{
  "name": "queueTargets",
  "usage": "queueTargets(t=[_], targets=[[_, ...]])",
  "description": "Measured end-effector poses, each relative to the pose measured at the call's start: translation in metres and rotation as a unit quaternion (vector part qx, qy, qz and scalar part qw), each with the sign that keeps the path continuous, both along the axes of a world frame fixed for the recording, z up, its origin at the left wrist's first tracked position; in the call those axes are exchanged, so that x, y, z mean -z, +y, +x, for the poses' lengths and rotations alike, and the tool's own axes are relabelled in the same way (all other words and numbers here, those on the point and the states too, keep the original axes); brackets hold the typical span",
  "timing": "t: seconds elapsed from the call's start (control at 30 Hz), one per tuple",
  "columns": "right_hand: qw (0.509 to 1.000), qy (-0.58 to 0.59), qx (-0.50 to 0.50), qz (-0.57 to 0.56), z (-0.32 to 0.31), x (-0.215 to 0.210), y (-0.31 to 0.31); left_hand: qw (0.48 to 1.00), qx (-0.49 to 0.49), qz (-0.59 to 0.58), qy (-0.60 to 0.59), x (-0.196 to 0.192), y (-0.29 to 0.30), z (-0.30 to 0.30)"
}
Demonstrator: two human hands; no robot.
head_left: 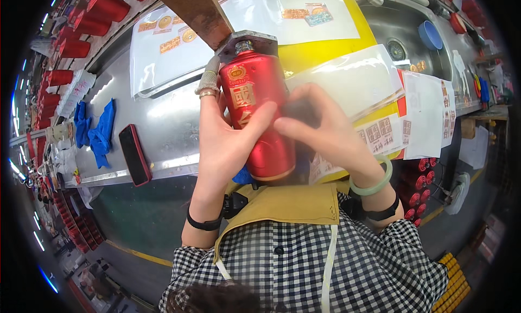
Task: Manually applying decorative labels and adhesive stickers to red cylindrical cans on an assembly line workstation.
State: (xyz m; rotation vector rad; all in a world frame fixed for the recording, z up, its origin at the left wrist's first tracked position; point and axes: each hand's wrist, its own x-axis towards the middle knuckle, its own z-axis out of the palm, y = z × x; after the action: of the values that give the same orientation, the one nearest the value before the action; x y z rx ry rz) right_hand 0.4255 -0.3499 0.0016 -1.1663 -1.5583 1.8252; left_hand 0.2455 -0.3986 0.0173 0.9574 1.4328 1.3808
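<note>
Head view: nearest the camera, a checked shirt and tan apron (287,204). Just beyond the apron, the red bottle (255,117) is being held upright over the near edge of the steel desk (168,128), its cap sitting under a grey metal bracket (247,42). Left hand (225,136) is wrapping the bottle's left side, thumb lying across the label, taped index finger (209,77) stretching up toward the bottle's shoulder. Right hand (325,131) is pressing a dark object (301,112) against the bottle's right side, fingers pressed together around it; can't tell what it is. Left of the bottle: a red-cased phone (134,154), then blue gloves (95,128), both lying on the desk. Behind the bottle: clear sheets carrying gold labels (168,39).
</note>
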Motion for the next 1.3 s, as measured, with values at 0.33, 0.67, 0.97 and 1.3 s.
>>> queueTargets(t=[0.33, 0.67, 0.97, 1.3], targets=[[0.889, -0.012, -0.056, 0.455, -0.006, -0.033, 0.023, 0.99, 0.111, -0.09, 0.018, -0.007, -0.024, -0.003], [0.712, -0.013, -0.162, 0.683, -0.017, -0.042, 0.015, 0.98, 0.143, 0.009, 0.139, 0.013, -0.054, -0.012], [0.579, -0.109, -0.098, 0.802, -0.046, -0.059, 0.065, 0.938, 0.071, 0.136, 0.31, 0.021, -0.068, -0.011], [0.634, -0.056, -0.084, 0.766, -0.037, -0.032, 0.088, 0.964, 0.107, 0.083, 0.227, 0.016, -0.062, -0.017]])
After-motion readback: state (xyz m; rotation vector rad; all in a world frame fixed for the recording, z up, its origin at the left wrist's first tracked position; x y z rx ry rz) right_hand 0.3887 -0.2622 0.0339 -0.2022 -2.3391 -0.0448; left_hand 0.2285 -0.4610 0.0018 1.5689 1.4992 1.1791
